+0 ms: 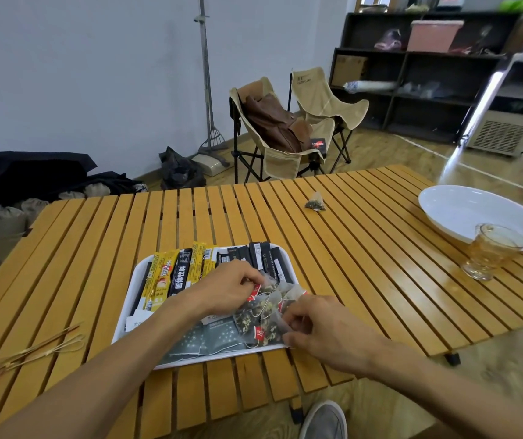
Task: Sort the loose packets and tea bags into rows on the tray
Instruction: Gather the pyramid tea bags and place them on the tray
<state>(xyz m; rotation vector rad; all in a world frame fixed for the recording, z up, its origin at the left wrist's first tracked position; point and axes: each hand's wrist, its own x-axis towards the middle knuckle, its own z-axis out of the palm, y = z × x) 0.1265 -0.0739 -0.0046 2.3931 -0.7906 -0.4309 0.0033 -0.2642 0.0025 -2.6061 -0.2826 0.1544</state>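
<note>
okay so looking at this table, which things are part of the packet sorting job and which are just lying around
Part of the job:
- white tray
- stick packets
- grey sachets
- tea bags, gripped by left hand and right hand
- stray tea bag on the table

Lying about:
- white bowl
- glass
- bamboo skewers

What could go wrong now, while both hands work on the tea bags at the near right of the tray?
1. The mesh tea bags lie heaped with their strings crossing; the left hand and right hand may lift several together.
2. The tray is crowded, so the yellow packets could be pushed out of row.
3. One tea bag lies far off on the table and may be forgotten.
</note>
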